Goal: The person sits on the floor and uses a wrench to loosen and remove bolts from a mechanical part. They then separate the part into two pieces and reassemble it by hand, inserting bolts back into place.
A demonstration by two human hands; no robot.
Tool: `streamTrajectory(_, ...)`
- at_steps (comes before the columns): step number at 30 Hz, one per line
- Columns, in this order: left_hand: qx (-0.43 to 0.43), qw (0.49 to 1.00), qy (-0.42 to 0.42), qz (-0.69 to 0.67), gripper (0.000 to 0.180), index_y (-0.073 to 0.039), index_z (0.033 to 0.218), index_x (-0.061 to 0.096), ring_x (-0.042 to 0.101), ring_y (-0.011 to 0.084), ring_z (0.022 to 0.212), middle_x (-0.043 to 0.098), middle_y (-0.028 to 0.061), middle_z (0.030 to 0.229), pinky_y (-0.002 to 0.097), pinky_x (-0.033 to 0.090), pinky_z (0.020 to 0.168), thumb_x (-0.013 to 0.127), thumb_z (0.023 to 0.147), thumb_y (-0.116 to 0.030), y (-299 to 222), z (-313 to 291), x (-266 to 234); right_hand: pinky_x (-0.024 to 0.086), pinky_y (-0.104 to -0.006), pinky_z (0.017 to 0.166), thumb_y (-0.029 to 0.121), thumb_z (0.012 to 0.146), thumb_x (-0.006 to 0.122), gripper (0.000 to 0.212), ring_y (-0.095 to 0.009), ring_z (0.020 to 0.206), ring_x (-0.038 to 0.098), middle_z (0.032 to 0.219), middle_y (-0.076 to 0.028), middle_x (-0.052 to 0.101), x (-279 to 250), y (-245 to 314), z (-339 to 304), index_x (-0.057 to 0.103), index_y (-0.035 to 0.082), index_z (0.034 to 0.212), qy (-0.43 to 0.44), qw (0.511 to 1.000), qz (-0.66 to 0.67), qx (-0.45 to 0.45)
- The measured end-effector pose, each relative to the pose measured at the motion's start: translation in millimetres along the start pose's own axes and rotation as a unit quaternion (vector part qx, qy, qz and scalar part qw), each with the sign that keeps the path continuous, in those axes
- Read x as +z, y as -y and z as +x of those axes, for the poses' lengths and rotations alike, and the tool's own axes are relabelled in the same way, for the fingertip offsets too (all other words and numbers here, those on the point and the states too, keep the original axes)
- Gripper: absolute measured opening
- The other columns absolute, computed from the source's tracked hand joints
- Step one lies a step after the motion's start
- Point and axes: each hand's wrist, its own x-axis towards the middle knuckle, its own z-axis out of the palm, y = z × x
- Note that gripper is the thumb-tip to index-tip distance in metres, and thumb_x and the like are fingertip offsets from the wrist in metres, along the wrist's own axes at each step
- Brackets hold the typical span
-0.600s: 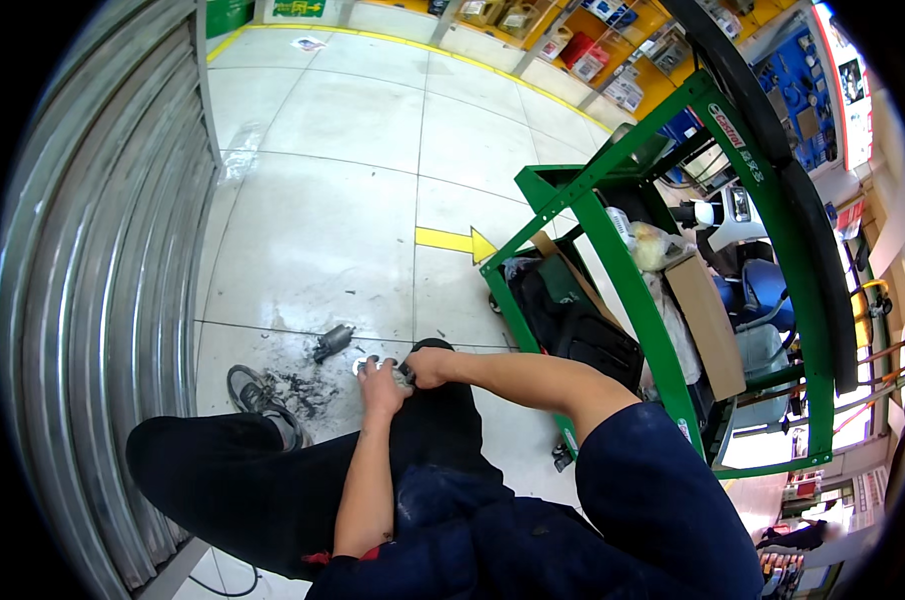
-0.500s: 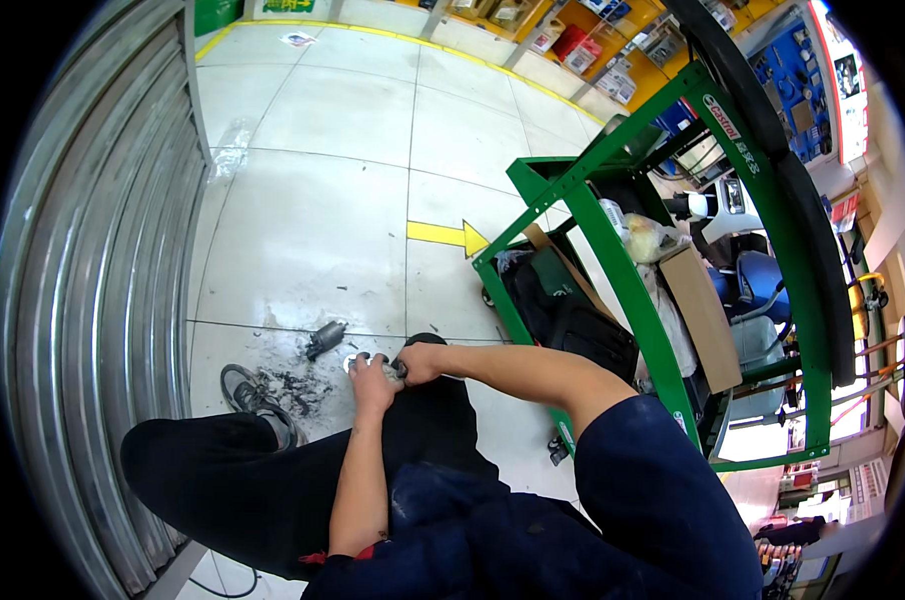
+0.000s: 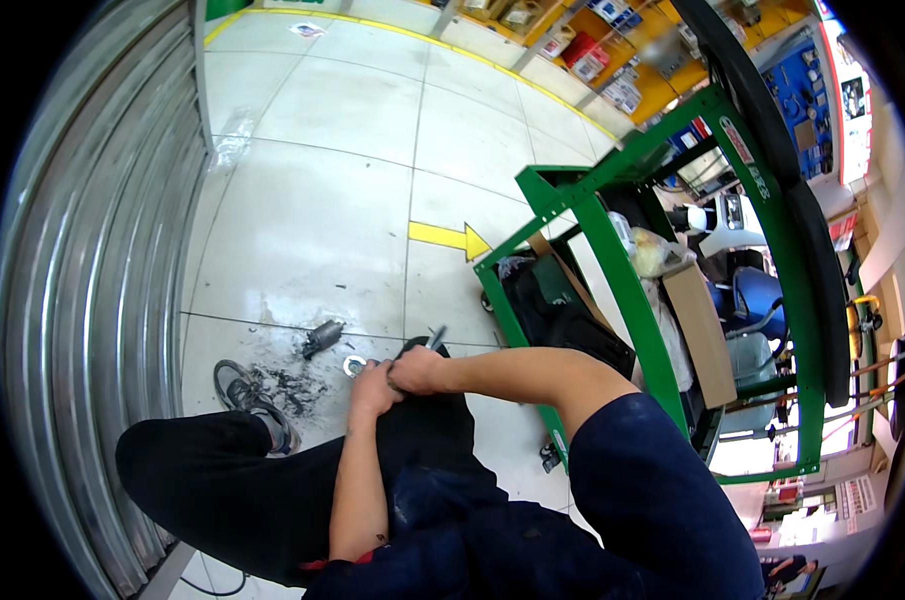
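Ring-shaped pale part (image 3: 350, 368) shows just past the left hand's fingertips, against the floor, near the person's knee. Surroundings, big to small: light tiled floor (image 3: 323, 200) underneath everything; corrugated metal shutter (image 3: 103, 250) along the left side; green open-frame cart (image 3: 626, 300) to the right, loaded, with a cardboard panel (image 3: 700, 335) standing in it and a clear plastic bag (image 3: 658, 252) farther back. Yellow arrow (image 3: 448, 236) on the tiles points at the cart. Grey shoe (image 3: 241, 388) flat on the floor, left of the hands, dark crumbly debris (image 3: 298, 390) scattered beside it. Hands touch each other over the dark-trousered thigh: right hand (image 3: 418, 371) clenched round a slim grey tool (image 3: 437, 338), its end sticking out past the knuckles; left hand (image 3: 374, 388) curled, but fingers are partly hidden, so can't tell whether it grips the ring. Small grey cylinder (image 3: 323, 338) lies on the floor at the debris edge.
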Motion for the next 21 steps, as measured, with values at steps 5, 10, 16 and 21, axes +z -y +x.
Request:
streamTrajectory(5,-0.009,0.999,-0.024,-0.027,0.069,-0.012,0.123,0.062,0.059,0.0404,0.110,0.058,0.0193,0.118,0.0448,0.050,0.095,0.085,0.058,-0.018,-12,-1,8,0.058,-0.0458,0.074,0.024,0.077,0.067,0.026,-0.039,0.085,0.071,0.089,-0.023,0.072,13,0,-7,0.073,0.000,0.084,0.002,0.963,0.213,0.166)
streamTrajectory(10,0.009,0.998,-0.013,-0.061,0.070,-0.011,0.123,0.062,0.058,0.0412,0.110,0.057,0.0195,0.116,0.0440,0.050,0.094,0.085,0.056,-0.014,-5,-2,9,0.056,-0.0431,0.069,0.022,0.076,0.067,0.024,-0.038,0.076,0.070,0.081,-0.020,0.072,38,-14,6,0.073,-0.001,0.077,0.064,0.967,0.225,0.102)
streamTrajectory(16,0.020,0.995,-0.031,-0.094,0.074,-0.009,0.125,0.059,0.057,0.0430,0.109,0.055,0.0217,0.117,0.0440,0.050,0.095,0.084,0.056,-0.008,4,1,14,0.056,-0.0466,0.076,0.019,0.078,0.063,0.023,-0.034,0.083,0.071,0.088,-0.022,0.072,25,-9,4,0.072,-0.001,0.086,0.011,0.977,0.154,0.144)
streamTrajectory(21,0.009,0.996,-0.015,-0.086,0.076,-0.007,0.127,0.056,0.057,0.0435,0.108,0.055,0.0217,0.115,0.0450,0.050,0.094,0.083,0.056,-0.008,-2,0,10,0.057,-0.0455,0.073,0.014,0.080,0.063,0.025,-0.039,0.078,0.070,0.088,-0.023,0.072,34,-9,17,0.068,-0.005,0.093,0.102,0.928,0.286,0.217)
